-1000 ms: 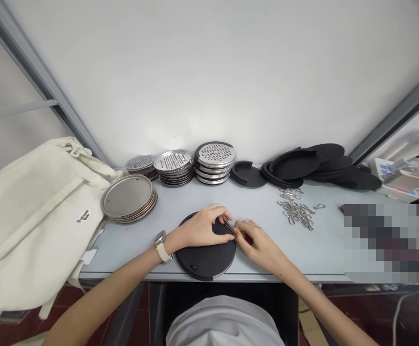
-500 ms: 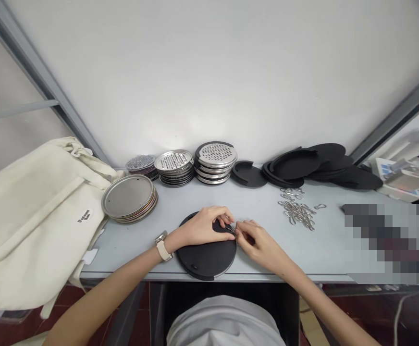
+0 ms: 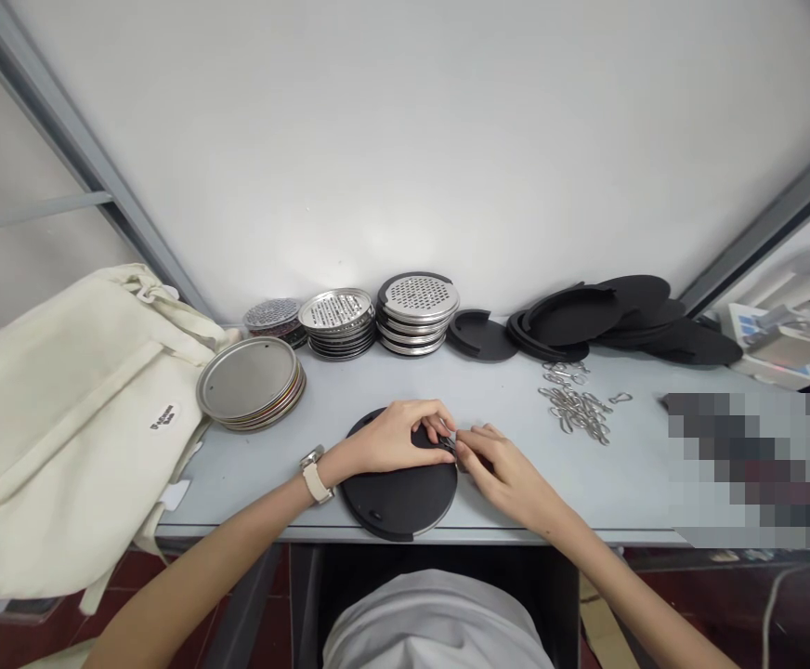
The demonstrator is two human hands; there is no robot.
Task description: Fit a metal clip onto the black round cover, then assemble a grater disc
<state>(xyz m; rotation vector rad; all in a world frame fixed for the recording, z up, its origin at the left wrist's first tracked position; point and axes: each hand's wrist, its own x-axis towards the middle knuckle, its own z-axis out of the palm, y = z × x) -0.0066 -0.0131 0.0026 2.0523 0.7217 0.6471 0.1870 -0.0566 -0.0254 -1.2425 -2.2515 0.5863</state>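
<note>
A round black disc [image 3: 401,502] lies face up near the table's front edge, a strip of metal rim showing at its lower right. My left hand [image 3: 401,437] rests over its upper part, thumb and fingers closed on a small metal snap hook [image 3: 448,444] by the disc's right edge. Close against them, my right hand [image 3: 502,472] pinches at the same spot; its fingertips hide much of the hook, and I cannot tell which part they grip. Loose snap hooks [image 3: 576,413] lie in a pile to the right.
Along the wall stand stacks of metal grater discs [image 3: 419,297], with plain metal discs [image 3: 246,376] further left. Several black round covers [image 3: 572,316] are heaped at the back right. A cream bag [image 3: 84,427] takes up the left side; a white device [image 3: 788,344] sits far right.
The snap hook has turned slightly between my fingers at the disc's edge. Both hands stay nearly in place, and the disc has not visibly moved.
</note>
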